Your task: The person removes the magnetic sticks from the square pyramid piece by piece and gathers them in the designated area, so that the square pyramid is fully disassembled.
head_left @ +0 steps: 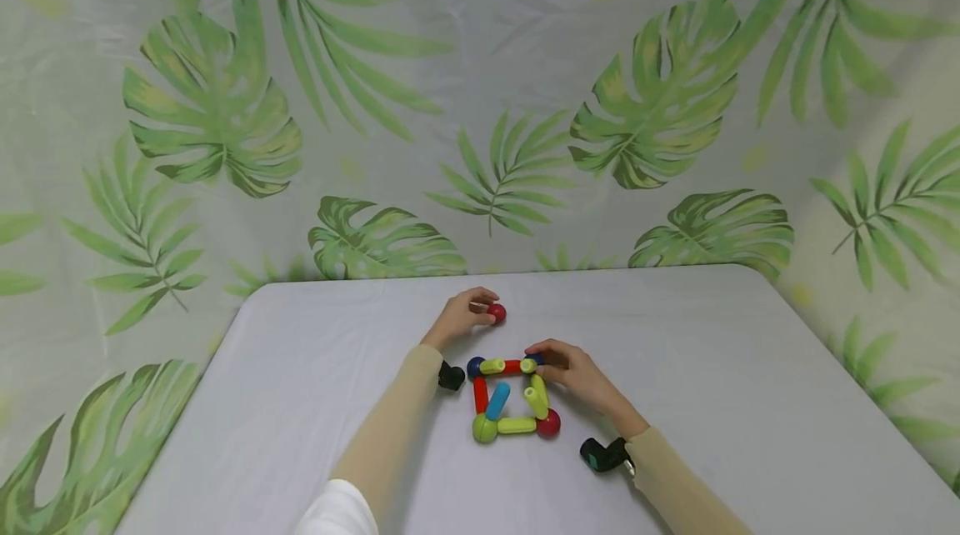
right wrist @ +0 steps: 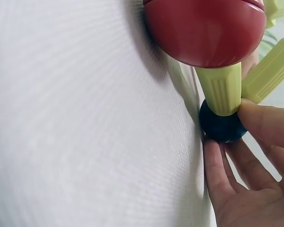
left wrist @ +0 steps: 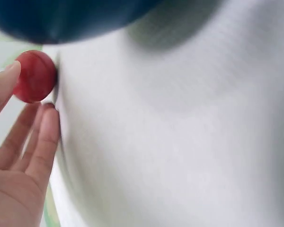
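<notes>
My left hand [head_left: 459,316] is at a loose red ball [head_left: 497,313] on the tabletop behind the toy frame. In the left wrist view, thumb and fingertips hold that red ball [left wrist: 36,76] from two sides. With thumb and fingers, my right hand [head_left: 573,370] grips the dark blue ball [right wrist: 220,125] at the frame's back right corner. The square frame joins balls with rods: a blue ball [head_left: 475,367] back left, a green ball [head_left: 484,427] front left, a red ball [head_left: 549,423] front right. A blue rod [head_left: 498,401] and several yellow-green rods rise from the corners.
Everything stands on a white-covered table [head_left: 300,418]. A leaf-patterned cloth [head_left: 510,60] hangs behind its far edge. Black wrist cameras sit by the left wrist [head_left: 451,376] and the right wrist [head_left: 603,455], close to the frame's sides.
</notes>
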Available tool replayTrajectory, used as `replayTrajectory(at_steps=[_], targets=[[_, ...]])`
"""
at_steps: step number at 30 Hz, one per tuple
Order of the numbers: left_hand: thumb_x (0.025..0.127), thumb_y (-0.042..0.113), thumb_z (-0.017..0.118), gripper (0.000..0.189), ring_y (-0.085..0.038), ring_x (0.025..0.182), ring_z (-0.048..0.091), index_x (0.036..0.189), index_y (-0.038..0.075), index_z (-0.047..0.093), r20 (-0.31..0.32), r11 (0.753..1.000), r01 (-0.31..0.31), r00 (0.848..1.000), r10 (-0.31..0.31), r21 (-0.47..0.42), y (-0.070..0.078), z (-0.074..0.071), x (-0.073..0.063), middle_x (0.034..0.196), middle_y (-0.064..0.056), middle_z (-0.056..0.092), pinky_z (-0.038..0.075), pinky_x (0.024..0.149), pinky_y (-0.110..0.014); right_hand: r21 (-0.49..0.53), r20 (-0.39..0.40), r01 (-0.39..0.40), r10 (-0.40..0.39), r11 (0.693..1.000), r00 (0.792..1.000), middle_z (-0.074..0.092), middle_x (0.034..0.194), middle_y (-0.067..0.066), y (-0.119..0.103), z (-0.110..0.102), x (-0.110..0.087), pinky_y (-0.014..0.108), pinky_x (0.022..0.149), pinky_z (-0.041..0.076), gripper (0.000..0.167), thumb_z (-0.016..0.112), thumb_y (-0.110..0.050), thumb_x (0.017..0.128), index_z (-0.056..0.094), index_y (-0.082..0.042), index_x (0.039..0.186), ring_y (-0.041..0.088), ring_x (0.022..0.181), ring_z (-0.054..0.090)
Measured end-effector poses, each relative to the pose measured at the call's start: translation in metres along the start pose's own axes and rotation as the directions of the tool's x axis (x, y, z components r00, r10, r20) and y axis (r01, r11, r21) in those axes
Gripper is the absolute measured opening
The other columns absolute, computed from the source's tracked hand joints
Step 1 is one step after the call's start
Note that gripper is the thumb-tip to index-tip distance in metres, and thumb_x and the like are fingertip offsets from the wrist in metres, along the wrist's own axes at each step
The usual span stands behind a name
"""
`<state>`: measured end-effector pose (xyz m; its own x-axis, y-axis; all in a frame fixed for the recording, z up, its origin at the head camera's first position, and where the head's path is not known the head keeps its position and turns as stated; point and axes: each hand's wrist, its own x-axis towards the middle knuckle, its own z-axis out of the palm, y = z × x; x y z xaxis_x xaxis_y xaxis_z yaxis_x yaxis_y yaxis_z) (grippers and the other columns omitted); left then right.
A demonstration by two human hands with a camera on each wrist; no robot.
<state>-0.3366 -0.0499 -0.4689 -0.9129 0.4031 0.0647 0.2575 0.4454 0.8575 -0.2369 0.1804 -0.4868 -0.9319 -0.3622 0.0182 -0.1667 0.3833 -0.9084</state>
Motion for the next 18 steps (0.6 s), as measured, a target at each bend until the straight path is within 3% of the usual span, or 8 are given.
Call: replayTrajectory(at_steps=[6, 12, 15, 18], targets=[[0.091, -0.003, 0.059, 0.030, -0.047, 0.110, 0.053, 0.119, -0.012, 0.053, -0.019, 0.982, -0.137, 0.991, 0.136, -0.134, 0.030, -0.016, -0.050, 0.121, -0.033, 0.053, 0.046, 0.093, -0.047, 0.013, -0.006, -0.003, 0.003, 1.000, 1.000, 0.057, 0.125, 0.013, -0.001, 0.003, 0.000, 0.048, 0.097, 0.042, 0.029, 0.059, -0.005, 0.094, 0.060, -0.003, 0.123, 0.031, 0.114, 0.054], [0.093, 0.000, 0.058, 0.021, -0.031, 0.107, 0.058, 0.113, -0.004, 0.060, 0.089, 0.958, -0.202, 0.971, 0.223, -0.203, 0.012, -0.005, -0.084, 0.113, -0.020, 0.062, 0.044, 0.096, -0.039, 0.014, -0.034, -0.011, 0.012, 1.000, 0.999, 0.058, 0.125, 0.012, -0.001, 0.004, -0.001, 0.049, 0.099, 0.040, 0.030, 0.059, -0.005, 0.094, 0.060, -0.004, 0.123, 0.031, 0.116, 0.053], [0.092, 0.003, 0.061, 0.020, -0.022, 0.109, 0.058, 0.112, 0.004, 0.061, 0.121, 0.960, -0.229, 0.961, 0.250, -0.163, 0.006, 0.003, -0.090, 0.111, -0.009, 0.064, 0.041, 0.100, -0.039, 0.024, -0.041, -0.009, 0.010, 1.000, 0.999, 0.058, 0.125, 0.012, 0.000, 0.003, -0.002, 0.050, 0.100, 0.039, 0.030, 0.059, -0.006, 0.094, 0.060, -0.004, 0.124, 0.031, 0.116, 0.053], [0.092, 0.004, 0.061, 0.019, -0.018, 0.107, 0.058, 0.110, 0.010, 0.060, 0.110, 0.959, -0.268, 0.955, 0.277, -0.087, 0.005, 0.008, -0.093, 0.107, -0.001, 0.064, 0.041, 0.100, -0.040, 0.036, -0.033, -0.007, 0.008, 0.999, 0.999, 0.057, 0.125, 0.012, 0.000, 0.004, -0.003, 0.049, 0.099, 0.040, 0.030, 0.059, -0.007, 0.094, 0.060, -0.004, 0.124, 0.031, 0.114, 0.053]])
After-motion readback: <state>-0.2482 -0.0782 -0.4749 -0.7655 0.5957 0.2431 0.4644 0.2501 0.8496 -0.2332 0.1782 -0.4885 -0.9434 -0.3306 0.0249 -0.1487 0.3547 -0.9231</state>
